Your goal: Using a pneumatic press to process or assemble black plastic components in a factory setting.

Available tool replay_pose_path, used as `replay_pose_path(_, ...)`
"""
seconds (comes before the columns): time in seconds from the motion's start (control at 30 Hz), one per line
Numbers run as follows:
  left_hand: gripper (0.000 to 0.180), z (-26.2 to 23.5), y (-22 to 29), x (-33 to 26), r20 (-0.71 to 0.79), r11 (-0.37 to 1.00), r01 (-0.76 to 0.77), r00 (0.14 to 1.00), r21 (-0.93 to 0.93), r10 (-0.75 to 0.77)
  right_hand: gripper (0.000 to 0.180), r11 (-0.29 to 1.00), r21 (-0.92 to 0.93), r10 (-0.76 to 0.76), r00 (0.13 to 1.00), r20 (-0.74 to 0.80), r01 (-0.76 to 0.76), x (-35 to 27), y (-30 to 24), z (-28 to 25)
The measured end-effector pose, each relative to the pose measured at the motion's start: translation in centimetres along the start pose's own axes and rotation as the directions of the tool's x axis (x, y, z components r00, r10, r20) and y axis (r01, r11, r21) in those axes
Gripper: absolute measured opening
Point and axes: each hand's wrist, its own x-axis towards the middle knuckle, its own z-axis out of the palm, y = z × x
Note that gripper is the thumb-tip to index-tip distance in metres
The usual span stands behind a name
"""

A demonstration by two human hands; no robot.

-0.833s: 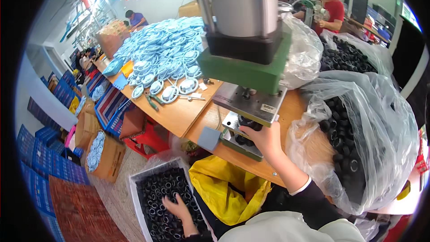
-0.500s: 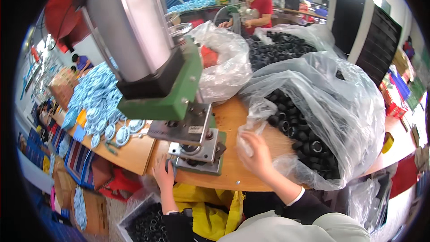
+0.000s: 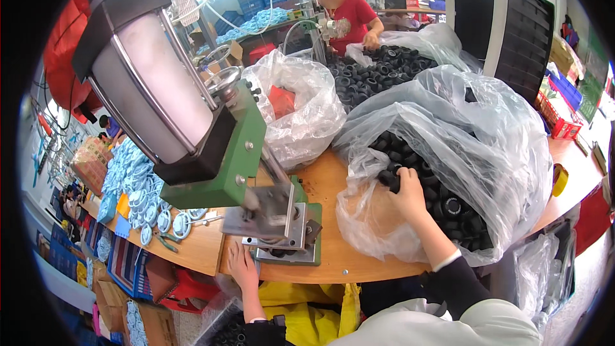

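Note:
My right hand (image 3: 411, 200) reaches into a clear plastic bag (image 3: 442, 115) lying on its side, its fingers closed round a black round plastic part (image 3: 388, 179). Many more such black parts (image 3: 451, 206) spill toward the bag's mouth. My left hand (image 3: 243, 268) rests at the table's front edge, fingers stretched out, holding nothing I can see. Just right of it stands the base (image 3: 291, 253) of a green bench press (image 3: 224, 157) with a large cylinder on top. The press's metal plate (image 3: 259, 216) is blurred by motion, and what lies under it is hidden.
Light-blue coiled parts (image 3: 138, 186) are heaped on the left, with pliers (image 3: 168, 241) nearby. Behind the press sits another clear bag (image 3: 298, 112). Across the table a person in red (image 3: 355, 22) works by more black parts. A crate of black rings (image 3: 227, 333) is below.
My right hand has moved from the bag's loose edge into the black parts and closed on one. The left hand stays by the press base. The whole view has shifted a little.

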Motion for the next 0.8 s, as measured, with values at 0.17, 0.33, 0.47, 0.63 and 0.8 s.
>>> replay_pose_path(0.17,0.067,-2.8,7.3,-0.6,-0.35,0.885,-0.306,0.919,-0.35,0.18,0.046,0.947,0.314,-0.058,0.998,-0.022,0.061,-2.7,-2.4,-3.4)
replay_pose_path(0.33,0.046,-4.2,16.2,4.6,-0.253,0.306,-0.202,0.957,-0.93,-0.139,0.051,0.814,0.575,-0.209,0.965,0.16,0.081,-5.4,-7.0,-4.9)
replay_pose_path(0.47,0.033,-4.1,17.6,6.0,-0.363,0.685,-0.202,0.927,-0.7,-0.097,0.053,0.694,0.711,-0.336,0.924,0.181,0.114,-7.0,-9.0,-2.0)
replay_pose_path(0.63,0.042,-4.5,16.6,4.2,-0.39,0.894,-0.167,0.921,-0.416,-0.009,0.054,0.609,0.772,-0.478,0.861,0.174,0.182,-8.3,-14.6,0.7)
replay_pose_path(0.8,0.035,-4.6,12.8,-3.0,-0.493,0.775,0.009,0.767,-0.632,-0.411,0.051,0.593,0.759,-0.508,0.856,0.093,0.27,-7.8,-17.2,5.2)
